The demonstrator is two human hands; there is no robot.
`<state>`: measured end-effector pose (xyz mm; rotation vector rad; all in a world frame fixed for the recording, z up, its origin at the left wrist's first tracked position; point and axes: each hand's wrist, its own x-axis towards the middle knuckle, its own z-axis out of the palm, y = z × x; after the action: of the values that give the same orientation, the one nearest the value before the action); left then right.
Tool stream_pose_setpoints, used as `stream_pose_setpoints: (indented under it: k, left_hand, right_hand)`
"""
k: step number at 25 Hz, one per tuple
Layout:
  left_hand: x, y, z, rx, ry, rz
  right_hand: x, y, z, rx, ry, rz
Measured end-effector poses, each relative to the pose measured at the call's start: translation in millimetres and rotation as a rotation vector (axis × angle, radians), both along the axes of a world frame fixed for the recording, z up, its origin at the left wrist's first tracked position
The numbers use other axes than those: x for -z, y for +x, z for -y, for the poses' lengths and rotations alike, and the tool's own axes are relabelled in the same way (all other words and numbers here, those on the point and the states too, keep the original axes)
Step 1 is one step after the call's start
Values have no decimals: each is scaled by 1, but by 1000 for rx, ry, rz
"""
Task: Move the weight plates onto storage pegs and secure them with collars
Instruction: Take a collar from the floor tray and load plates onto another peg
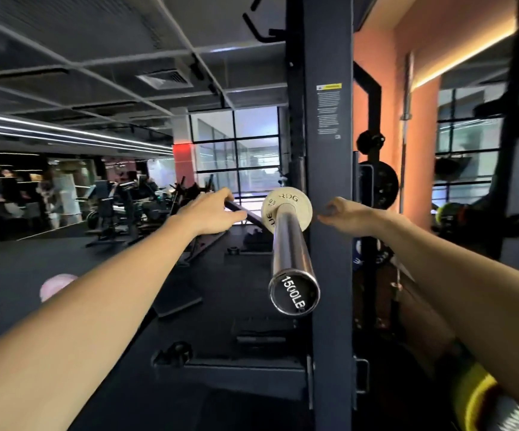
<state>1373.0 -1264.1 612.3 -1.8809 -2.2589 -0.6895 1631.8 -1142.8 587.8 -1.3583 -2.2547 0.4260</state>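
Small pale plate (286, 206) reading "ROG", sitting far along chrome bar (290, 247); end cap (294, 295) reading "1500LB". Left hand (211, 211) reaching, fingers relaxed; right hand (346, 214) reaching, fingers loosely curled, holding nothing. Dark gym floor (50, 262); post (329, 181) bearing unreadable warning label (328, 110).

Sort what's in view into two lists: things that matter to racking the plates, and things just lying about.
Job:
- small pale plate on the chrome sleeve
- left hand, right hand, either side of it
- black plates behind the upright

Lying about:
- pink ball
- distant machines
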Motion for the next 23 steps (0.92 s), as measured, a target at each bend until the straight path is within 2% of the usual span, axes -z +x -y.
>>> stream_pose_setpoints:
  k: [7, 15, 20, 23]
  left_hand:
    - [17, -2, -76, 109, -25, 70]
    - [24, 9, -169, 163, -13, 200]
    - [29, 15, -189, 84, 148, 220]
    - [29, 15, -183, 74, 146, 193]
  right_hand:
    - [-2, -18, -36, 85, -6, 10]
    - [3, -58, -110, 33, -3, -34]
    - [16, -70, -124, 25, 36, -163]
    - [16, -61, -120, -26, 19, -222]
